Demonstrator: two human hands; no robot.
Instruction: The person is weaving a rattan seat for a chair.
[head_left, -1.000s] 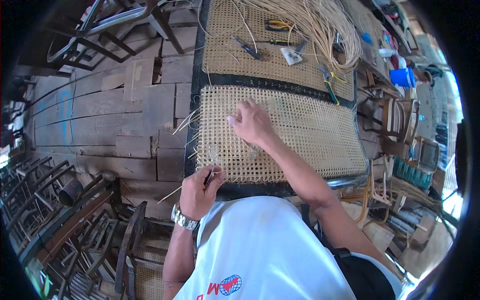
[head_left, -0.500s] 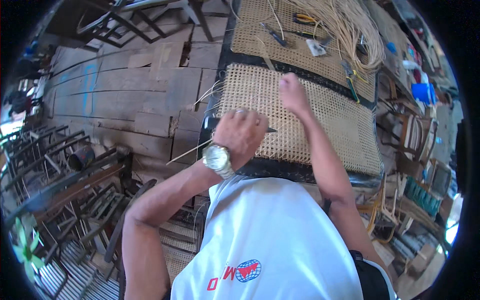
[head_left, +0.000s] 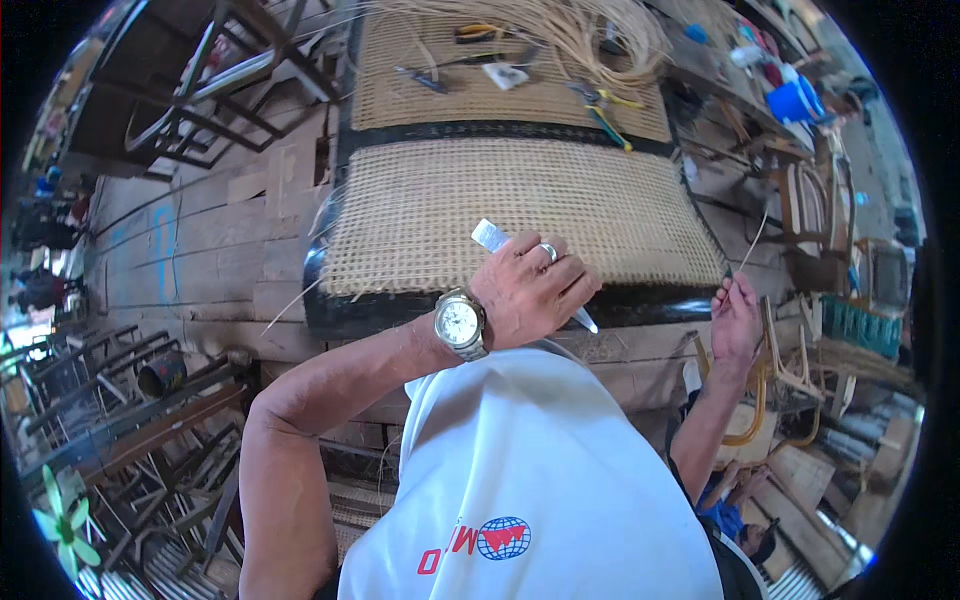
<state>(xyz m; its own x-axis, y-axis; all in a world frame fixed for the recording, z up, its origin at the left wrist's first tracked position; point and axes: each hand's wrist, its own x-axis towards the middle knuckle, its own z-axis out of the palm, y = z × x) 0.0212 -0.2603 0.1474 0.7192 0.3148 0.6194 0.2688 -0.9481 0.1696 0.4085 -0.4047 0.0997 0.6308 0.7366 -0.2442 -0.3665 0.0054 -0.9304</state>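
Note:
My left hand (head_left: pixel 532 290), with a ring and a wristwatch (head_left: pixel 460 322), is closed around a slim metal tool (head_left: pixel 489 235). The tool's flat silver end sticks out above the fingers and its pointed tip below them. This hand is over the near edge of a woven cane panel (head_left: pixel 430 200) set in a black frame (head_left: pixel 400 310). Off the panel's near right corner, my right hand (head_left: pixel 736 315) pinches a thin cane strand (head_left: pixel 757 238) that points upward. A loose strand end (head_left: pixel 290 307) juts out past the frame's left corner.
On the far cane panel (head_left: pixel 400 90) lie yellow-and-green pliers (head_left: pixel 603 115), a dark tool (head_left: pixel 425 80), a small white packet (head_left: pixel 505 75) and a bundle of cane strands (head_left: pixel 620 45). Chair frames (head_left: pixel 110 375) crowd the left. Another person (head_left: pixel 728 515) is at lower right.
My right hand has moved from above the panel out to its near right corner. My left hand has shifted right with the metal tool, and the view has turned to the right.

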